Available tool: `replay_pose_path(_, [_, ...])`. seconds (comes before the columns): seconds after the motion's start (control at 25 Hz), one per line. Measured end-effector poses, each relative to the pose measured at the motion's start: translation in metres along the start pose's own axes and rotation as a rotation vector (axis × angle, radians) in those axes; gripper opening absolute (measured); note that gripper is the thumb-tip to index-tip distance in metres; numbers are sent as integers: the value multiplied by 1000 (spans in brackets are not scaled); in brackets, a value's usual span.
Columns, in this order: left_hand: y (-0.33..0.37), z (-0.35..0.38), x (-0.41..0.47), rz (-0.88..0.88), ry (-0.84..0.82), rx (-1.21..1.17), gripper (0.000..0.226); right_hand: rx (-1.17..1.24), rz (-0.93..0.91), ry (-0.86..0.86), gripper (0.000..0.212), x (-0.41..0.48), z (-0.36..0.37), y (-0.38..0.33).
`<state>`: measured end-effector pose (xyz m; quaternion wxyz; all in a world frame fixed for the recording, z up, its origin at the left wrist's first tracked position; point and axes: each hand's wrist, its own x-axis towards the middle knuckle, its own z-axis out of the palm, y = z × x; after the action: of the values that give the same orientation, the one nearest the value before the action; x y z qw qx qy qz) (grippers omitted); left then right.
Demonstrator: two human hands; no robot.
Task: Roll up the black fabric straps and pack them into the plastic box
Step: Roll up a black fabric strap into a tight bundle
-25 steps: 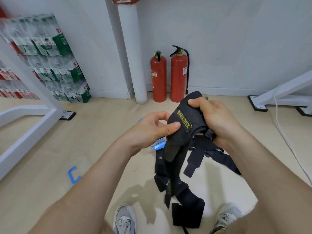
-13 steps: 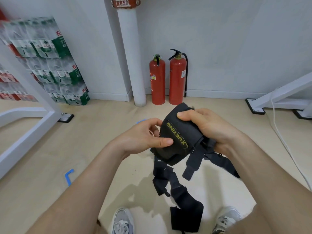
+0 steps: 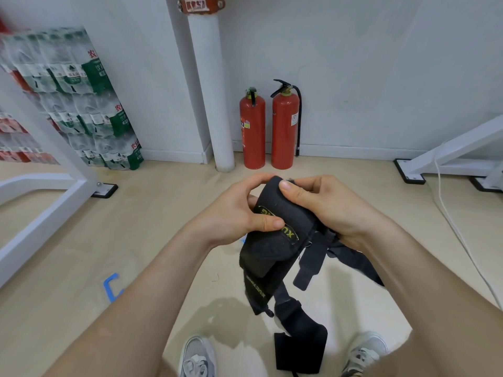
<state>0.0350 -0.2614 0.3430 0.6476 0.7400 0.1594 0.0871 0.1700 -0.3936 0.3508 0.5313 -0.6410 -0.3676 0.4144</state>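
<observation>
It is looking like a storeroom or plain workroom: shrink-wrapped packs of bottled water [image 3: 89, 104] are standing stacked against the wall, two red fire extinguishers [image 3: 283, 131] are standing beside a white pipe [image 3: 211, 91], and white metal frames [image 3: 49, 213] are resting on the floor [image 3: 163, 213].

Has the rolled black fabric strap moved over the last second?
Yes. The rolled black fabric strap has come down and leftward in view: its top stood level with the base of the taller red fire extinguisher; now it lies clear below that base.

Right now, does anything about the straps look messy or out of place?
Yes. The left hand and right hand hold only a partly rolled bundle of black straps; several loose ends dangle unevenly beneath it.
</observation>
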Motion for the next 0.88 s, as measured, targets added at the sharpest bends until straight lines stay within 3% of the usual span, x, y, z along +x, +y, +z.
replay_pose_path(0.08, [-2,0,0,-14,39,61,60,-55,59,-68,31,-2,-2,0])
replay_pose_path(0.2, [-6,-5,4,-51,153,57,56,-401,15,-22,54,-4,-4,2])
replay_pose_path(0.28, [-7,-7,5,-48,195,-11,52,-463,-57,26,48,-1,-7,3])
replay_pose_path(0.44, [-3,-5,3,-1,172,-23,57,-260,-59,-30,22,2,-11,1])
replay_pose_path(0.6, [-1,-5,2,68,138,40,78,-125,30,-81,22,-1,-9,-3])
replay_pose_path(0.68, [0,0,1,122,147,31,67,-60,45,-11,22,0,-4,-4])
replay_pose_path(0.8, [1,0,5,143,381,-20,49,205,-6,185,30,5,0,-1])
replay_pose_path(0.88, [-3,-3,9,117,542,-54,45,145,-4,269,40,6,1,2])
